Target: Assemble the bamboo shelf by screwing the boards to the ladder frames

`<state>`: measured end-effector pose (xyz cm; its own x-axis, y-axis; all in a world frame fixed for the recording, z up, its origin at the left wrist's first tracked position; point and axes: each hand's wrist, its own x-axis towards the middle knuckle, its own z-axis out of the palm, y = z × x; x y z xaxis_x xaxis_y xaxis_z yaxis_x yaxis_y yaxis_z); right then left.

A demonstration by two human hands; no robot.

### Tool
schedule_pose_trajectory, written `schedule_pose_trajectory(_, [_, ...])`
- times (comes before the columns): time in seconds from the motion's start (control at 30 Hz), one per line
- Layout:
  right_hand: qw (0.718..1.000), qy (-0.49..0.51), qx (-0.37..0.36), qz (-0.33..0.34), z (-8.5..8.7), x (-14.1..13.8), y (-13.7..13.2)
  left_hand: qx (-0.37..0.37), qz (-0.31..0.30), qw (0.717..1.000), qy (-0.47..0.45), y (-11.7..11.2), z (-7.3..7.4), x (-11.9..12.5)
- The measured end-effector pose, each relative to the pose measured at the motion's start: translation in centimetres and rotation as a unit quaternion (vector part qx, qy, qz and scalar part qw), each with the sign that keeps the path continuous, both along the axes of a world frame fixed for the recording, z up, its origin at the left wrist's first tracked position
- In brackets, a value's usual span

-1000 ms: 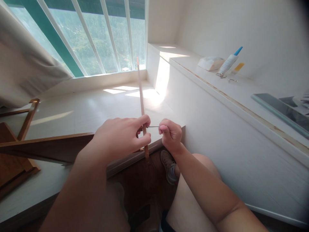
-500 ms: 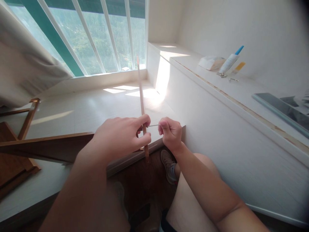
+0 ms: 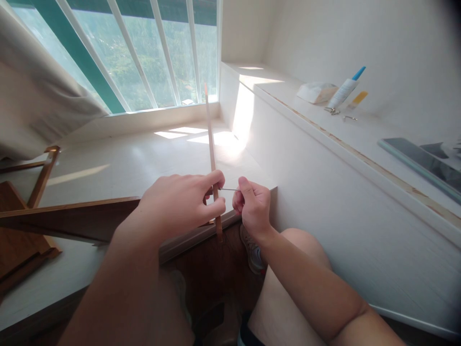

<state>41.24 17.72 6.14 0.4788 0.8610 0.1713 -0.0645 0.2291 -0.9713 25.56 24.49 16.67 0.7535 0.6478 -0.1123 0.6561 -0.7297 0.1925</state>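
My left hand is closed around a long, narrow wooden slat, thumb below and fingers above. The slat slants up toward the window. A thin metal rod, perhaps a hex key, reaches from the slat's right side into my right hand. That hand is a fist with the thumb on top, so the rod's other end is hidden. A dark wooden board extends leftward from behind my left hand; where it meets the slat is covered by my fingers.
On the ledge at right lie a white tube with a blue tip, a crumpled white pack, small metal pieces and a phone-like slab. A wooden frame piece rests at left, below a curtain.
My right fist has turned slightly around the rod, its thumb shifting upward and its fingers curling lower. My left hand and the slat stay in place.
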Motion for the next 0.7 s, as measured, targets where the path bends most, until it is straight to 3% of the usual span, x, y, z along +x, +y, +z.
schedule_pose_trajectory(0.1, [1.000,0.015,0.003,0.002,-0.3,-0.2,-0.1,0.001,-0.002,1.000,-0.001,0.0,0.0,0.0])
schedule_pose_trajectory(0.2, [0.996,-0.079,0.026,-0.015,-0.3,0.2,-0.1,0.002,-0.002,1.000,-0.003,0.0,0.0,0.1])
schedule_pose_trajectory(0.4, [0.962,-0.236,0.131,-0.029,-1.0,1.9,0.5,-0.001,0.001,1.000,-0.005,0.0,0.0,0.1])
schedule_pose_trajectory(0.7, [0.930,-0.299,0.211,-0.023,-1.9,2.4,1.5,0.001,0.000,1.000,-0.006,-0.1,0.1,0.1])
